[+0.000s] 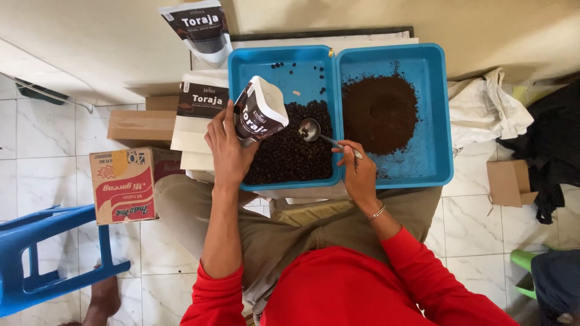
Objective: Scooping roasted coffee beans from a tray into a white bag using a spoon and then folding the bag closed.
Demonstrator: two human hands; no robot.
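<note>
My left hand grips a white and dark brown stand-up pouch, tilted over the left blue tray. That tray holds a heap of dark coffee beans. My right hand holds a metal spoon by its handle, the bowl resting just above the beans beside the pouch mouth. The right blue tray holds a mound of brown ground coffee.
A stack of flat matching pouches lies left of the trays, and another pouch sits further back. Cardboard boxes stand at left near a blue plastic stool. White cloth and a small box are at right.
</note>
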